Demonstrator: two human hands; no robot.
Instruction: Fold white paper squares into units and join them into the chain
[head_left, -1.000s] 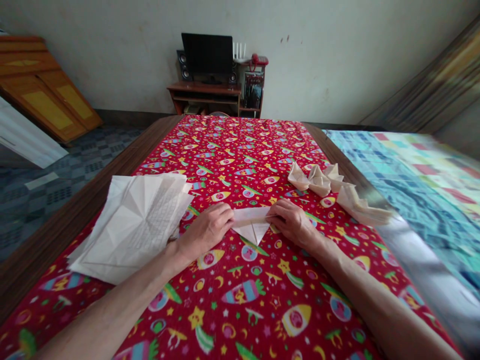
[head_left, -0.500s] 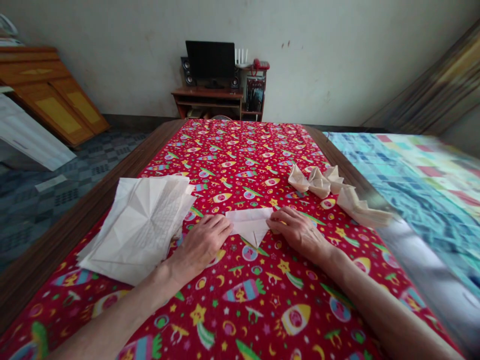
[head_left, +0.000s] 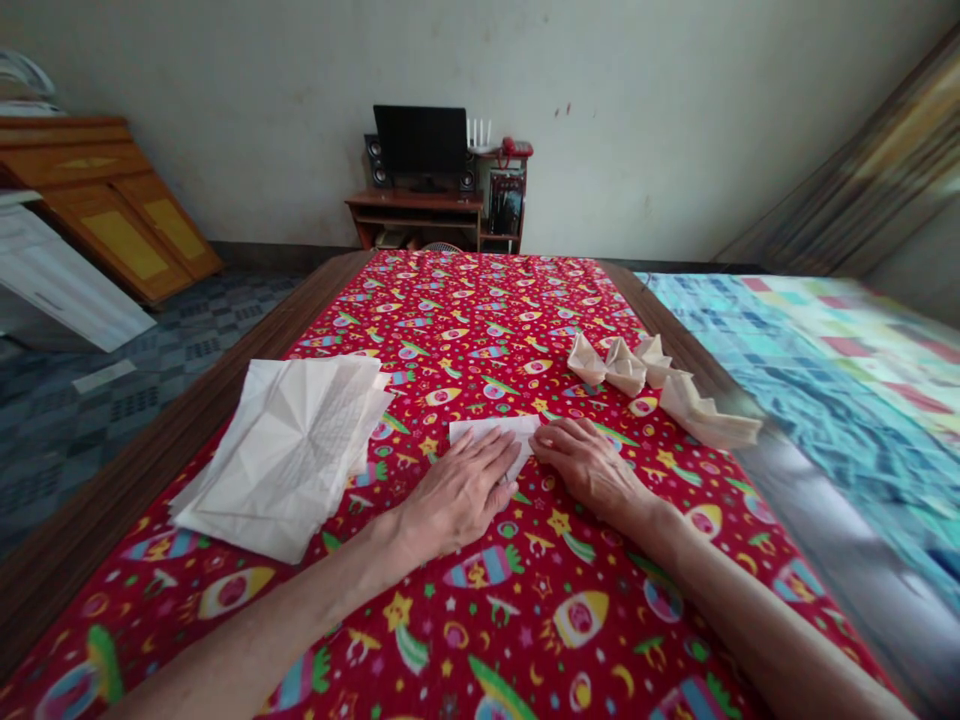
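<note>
A small folded sheet of white paper (head_left: 516, 424) lies on the red patterned cloth (head_left: 480, 330), its lower part mostly covered by fingers. My left hand (head_left: 461, 485) rests flat across it, fingers stretched out and pointing up and right. At the paper's right end, my right hand (head_left: 585, 460) has its fingers curled and pressed on the edge; the thumb is largely hidden. Left of my hands is a stack of creased white sheets (head_left: 289, 430). Several pointed folded paper pieces (head_left: 624, 366) stand in a row on the right, with a nested bundle of folded paper (head_left: 705, 415) beside them.
The brown wooden table edge (head_left: 255, 350) runs along the left. A bed with a blue checked cover (head_left: 757, 360) adjoins the right side. Beyond the table's far end stands a desk with a monitor (head_left: 421, 148). Wooden cabinets (head_left: 124, 215) are at the far left.
My left hand has moved from the paper's left end onto its middle and flattened there. My right hand stays at the right end. The whole view has shifted slightly.
</note>
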